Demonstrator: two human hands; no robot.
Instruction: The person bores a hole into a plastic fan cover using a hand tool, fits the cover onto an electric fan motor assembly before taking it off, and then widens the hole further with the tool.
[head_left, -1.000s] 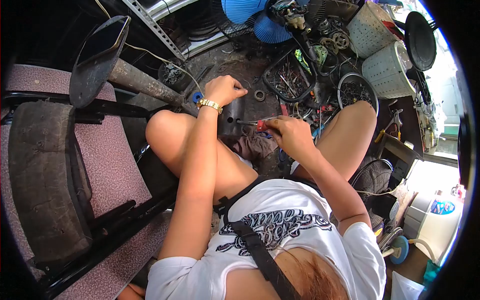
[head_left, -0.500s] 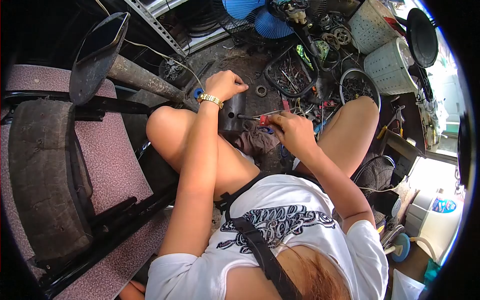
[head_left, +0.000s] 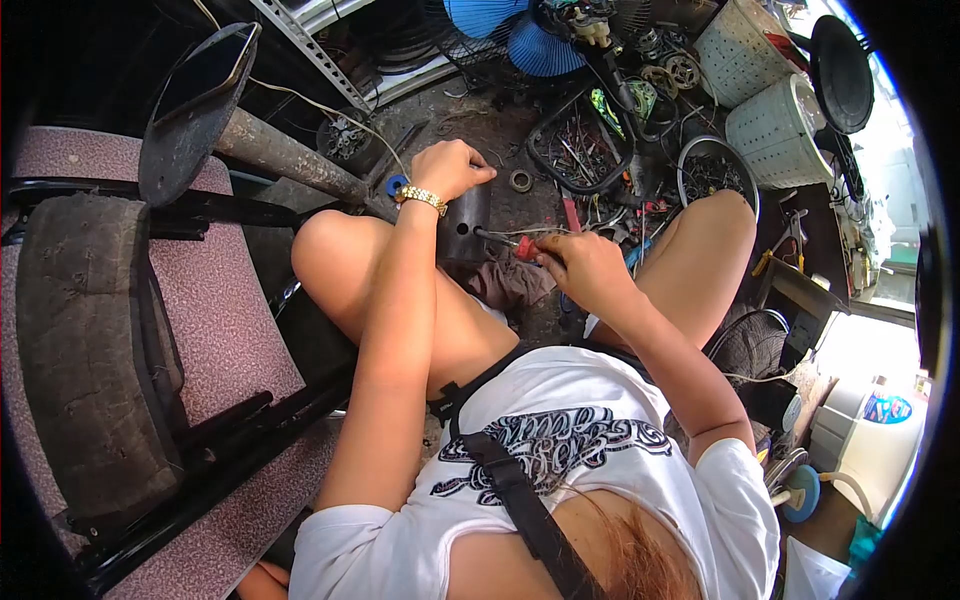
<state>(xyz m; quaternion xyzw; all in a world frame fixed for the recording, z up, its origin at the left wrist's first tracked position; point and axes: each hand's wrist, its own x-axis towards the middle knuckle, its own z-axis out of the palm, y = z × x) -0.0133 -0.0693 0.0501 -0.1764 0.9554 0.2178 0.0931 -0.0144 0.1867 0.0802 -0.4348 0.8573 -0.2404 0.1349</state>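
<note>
A dark cylinder (head_left: pixel 462 218) with round holes in its side stands between my knees. My left hand (head_left: pixel 447 168), with a gold-coloured watch (head_left: pixel 424 197) at the wrist, grips its far end with the fingers bent over it; some fingertips are hidden. My right hand (head_left: pixel 590 268) is closed around the red handle of a screwdriver (head_left: pixel 524 247). The screwdriver's shaft points left, its tip at a hole in the cylinder's side. A crumpled brown cloth (head_left: pixel 512 283) lies beside the cylinder's near end.
Beyond my hands are a metal ring (head_left: pixel 521 180), a blue roll (head_left: pixel 396 186) and a black-rimmed tray (head_left: pixel 541 150) of small metal parts. A metal bowl (head_left: pixel 752 177) of scraps sits by my right knee. At left stand a round-topped post (head_left: pixel 290 155) and a pink-patterned seat (head_left: pixel 215 330).
My right hand has shifted slightly downward, and the screwdriver's handle now slants lower to the right. The shaft's tip stays at the cylinder's hole. My left hand has hardly moved.
</note>
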